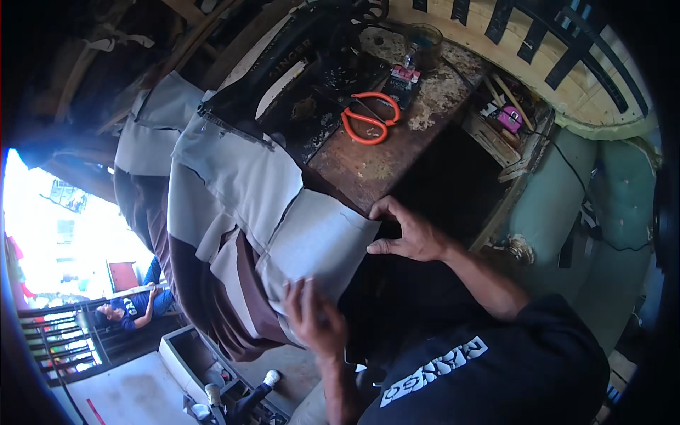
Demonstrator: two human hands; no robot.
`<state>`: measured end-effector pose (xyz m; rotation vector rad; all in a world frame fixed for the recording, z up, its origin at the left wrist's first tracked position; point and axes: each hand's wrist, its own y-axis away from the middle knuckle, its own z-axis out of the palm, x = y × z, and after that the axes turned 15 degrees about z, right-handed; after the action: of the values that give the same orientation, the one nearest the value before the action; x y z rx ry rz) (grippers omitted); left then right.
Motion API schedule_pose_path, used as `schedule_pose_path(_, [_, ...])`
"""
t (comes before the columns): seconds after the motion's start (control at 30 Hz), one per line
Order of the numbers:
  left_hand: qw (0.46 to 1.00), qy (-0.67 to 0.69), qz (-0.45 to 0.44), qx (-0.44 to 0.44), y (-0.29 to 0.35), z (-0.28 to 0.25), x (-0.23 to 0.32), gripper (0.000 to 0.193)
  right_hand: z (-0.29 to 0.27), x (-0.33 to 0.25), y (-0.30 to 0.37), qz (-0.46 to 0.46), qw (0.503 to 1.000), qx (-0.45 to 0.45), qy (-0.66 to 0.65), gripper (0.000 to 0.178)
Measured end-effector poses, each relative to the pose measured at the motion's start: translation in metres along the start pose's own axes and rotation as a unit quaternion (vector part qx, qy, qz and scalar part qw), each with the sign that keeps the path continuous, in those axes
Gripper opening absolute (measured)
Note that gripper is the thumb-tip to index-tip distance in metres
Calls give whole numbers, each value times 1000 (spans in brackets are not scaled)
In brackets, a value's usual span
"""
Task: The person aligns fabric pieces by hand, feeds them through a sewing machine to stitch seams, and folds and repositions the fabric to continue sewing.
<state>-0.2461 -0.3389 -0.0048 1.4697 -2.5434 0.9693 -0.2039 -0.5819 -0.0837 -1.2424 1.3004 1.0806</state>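
Note:
A large piece of sewn grey and brown material (pixel 319 234), perhaps upholstery leatherette, drapes over the front of the sewing table and hangs down to the left. My left hand (pixel 315 322) is over its lower edge, fingers stretched out and slightly blurred; I cannot tell whether they touch it. At the material's right corner is my right hand (pixel 418 234), its thumb and forefinger apart and the forefinger tip at the edge. Beyond the material stands a black sewing machine (pixel 283 64). Orange-handled scissors (pixel 368 119) lie on the worn table (pixel 368 166) beside the machine.
A glass jar (pixel 423 44) and a small dark packet (pixel 404 85) stand behind the scissors. An open drawer (pixel 513 134) holds a pink item. Green padded rolls (pixel 556 191) lean at the right. Another person (pixel 134 309) is at the far left, near a white-topped table (pixel 127 393).

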Motion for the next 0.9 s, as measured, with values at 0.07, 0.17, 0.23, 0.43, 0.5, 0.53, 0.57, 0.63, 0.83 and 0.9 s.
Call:
schedule_pose_path(0.07, [999, 40, 4, -24, 1, 20, 33, 37, 6, 20, 17, 40, 999, 1, 31, 45])
schedule_pose_path(0.17, [995, 32, 5, -95, 6, 49, 52, 58, 22, 45, 27, 125, 986, -32, -106, 44])
schedule_pose_path(0.23, [988, -33, 31, -147, 8, 56, 62, 61, 19, 36, 37, 197, 942, -116, -245, 35])
schedule_pose_path(0.43, [985, 3, 85, -153, 30, 59, 33, 54, 4, -1, 60, 208, 948, -109, -214, 32])
schedule_pose_path(0.5, [978, 27, 92, -187, 19, 51, 38, 52, 0, -1, 62, 232, 927, -130, -263, 31])
schedule_pose_path(0.53, [977, 26, 91, -189, 10, 43, 47, 52, -1, 5, 62, 211, 937, -122, -250, 31])
schedule_pose_path(0.57, [975, 55, 91, -195, 1, 35, 56, 51, -2, 9, 64, 189, 946, -114, -236, 31])
schedule_pose_path(0.63, [977, 88, 92, -174, -5, 30, 58, 46, -4, 6, 66, 207, 938, -128, -246, 30])
schedule_pose_path(0.83, [990, 38, 109, -80, 7, 50, 42, 28, -1, 2, 69, 237, 917, -164, -276, 29])
schedule_pose_path(0.9, [990, 71, 112, -53, 6, 41, 52, 20, -2, 3, 70, 252, 916, -156, -272, 31])
